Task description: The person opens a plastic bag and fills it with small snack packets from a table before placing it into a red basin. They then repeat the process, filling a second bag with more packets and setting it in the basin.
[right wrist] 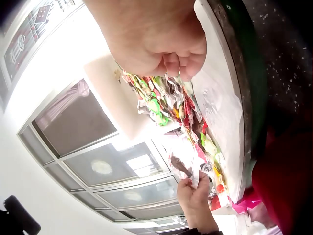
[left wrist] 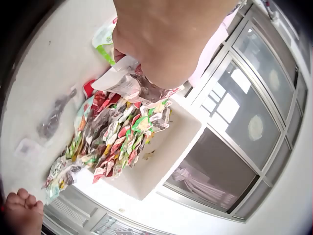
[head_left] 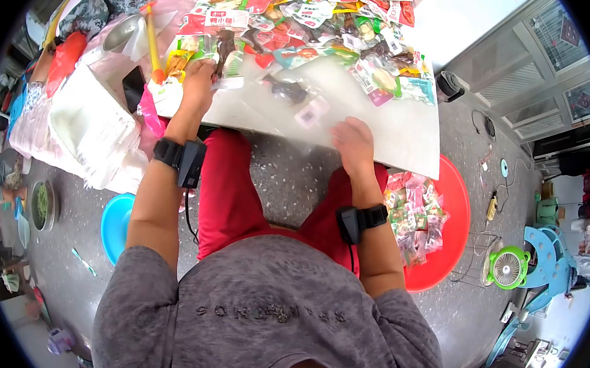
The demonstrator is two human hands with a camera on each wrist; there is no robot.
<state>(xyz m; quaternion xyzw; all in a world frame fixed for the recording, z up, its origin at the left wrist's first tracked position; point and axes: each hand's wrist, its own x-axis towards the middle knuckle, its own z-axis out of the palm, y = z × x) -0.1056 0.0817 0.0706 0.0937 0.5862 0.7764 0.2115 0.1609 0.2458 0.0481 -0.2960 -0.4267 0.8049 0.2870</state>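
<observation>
A heap of colourful snack packets (head_left: 324, 18) covers the far half of the white table (head_left: 401, 135). My left hand (head_left: 197, 81) is at the heap's near left edge and grips a few packets (left wrist: 128, 81), one showing a dark strip inside (right wrist: 182, 166). A clear plastic bag (head_left: 296, 98) with a dark item and a label lies flat on the table's near part. My right hand (head_left: 351, 140) rests on the bag's near right corner with fingers (right wrist: 186, 62) curled, pinching its edge. The heap (left wrist: 117, 132) spreads below the left hand.
A red basin (head_left: 450, 200) holding several packets sits on the floor at the right of my knees, a blue basin (head_left: 114, 224) at the left. A stack of white bags (head_left: 93, 130) lies beside the table's left edge. A green fan (head_left: 509, 268) stands further right.
</observation>
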